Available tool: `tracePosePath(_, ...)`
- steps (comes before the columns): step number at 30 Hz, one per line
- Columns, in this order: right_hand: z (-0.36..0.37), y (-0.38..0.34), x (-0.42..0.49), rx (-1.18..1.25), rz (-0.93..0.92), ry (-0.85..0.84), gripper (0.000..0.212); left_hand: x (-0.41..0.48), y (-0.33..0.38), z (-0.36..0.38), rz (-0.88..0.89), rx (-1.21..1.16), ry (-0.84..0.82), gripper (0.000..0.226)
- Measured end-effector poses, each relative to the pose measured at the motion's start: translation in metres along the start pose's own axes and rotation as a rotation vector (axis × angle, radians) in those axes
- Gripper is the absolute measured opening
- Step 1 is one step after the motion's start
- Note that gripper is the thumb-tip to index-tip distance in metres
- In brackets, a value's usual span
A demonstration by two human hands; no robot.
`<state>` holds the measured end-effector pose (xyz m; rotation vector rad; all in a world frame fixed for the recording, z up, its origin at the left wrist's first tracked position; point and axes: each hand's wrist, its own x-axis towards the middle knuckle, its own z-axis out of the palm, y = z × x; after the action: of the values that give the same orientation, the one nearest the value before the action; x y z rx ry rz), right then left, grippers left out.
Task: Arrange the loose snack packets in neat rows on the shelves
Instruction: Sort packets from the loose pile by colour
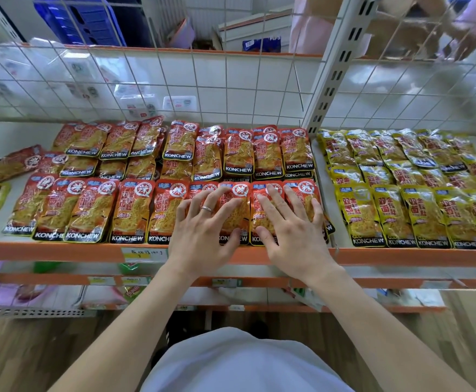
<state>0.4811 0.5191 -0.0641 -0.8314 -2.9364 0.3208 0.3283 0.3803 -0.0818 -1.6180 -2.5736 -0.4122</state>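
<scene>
Head view, one frame. The shelf (61,250), with an orange front lip, carried red packets (129,210) marked KONCHEW in roughly three overlapping rows, front to back. The front row ran unbroken from the left part of the shelf to the white upright post (335,66). Beyond the post, yellow packets (386,210) of the same brand lay in similar rows. The left hand (203,227) lay palm down on the right end of the front red row, fingers spread and only slightly bent, pressing on the packet faces, with the thumb at the lower edge of a packet. It had closed around nothing. It wore a ring (206,209). The right hand (293,230) lay just beside it in the same way, fingers fanned over the last two red packets before the post, thumb at their lower edge, no grasp visible. One loose red packet (8,165) lay sideways at the far left, apart from the rows. A wire grid (203,80) backed the shelf, and a price label (143,254) sat on the lip.
</scene>
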Motion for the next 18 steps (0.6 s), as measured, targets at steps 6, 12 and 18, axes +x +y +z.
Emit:
tracePosePath(6, -0.007, -0.002, 0.000, 0.033, -0.018, 0.008, 0.062, -0.002, 0.000, -0.001, 0.012, -0.039, 0.031, 0.053)
tracePosePath(12, -0.021, -0.004, 0.004, 0.083, -0.028, 0.037, 0.061, -0.003, 0.002, -0.012, -0.038, -0.133, 0.100, 0.051)
tracePosePath(18, -0.035, -0.028, 0.018, 0.156, -0.128, 0.051, 0.059, -0.018, -0.006, -0.045, -0.136, -0.062, 0.144, 0.056)
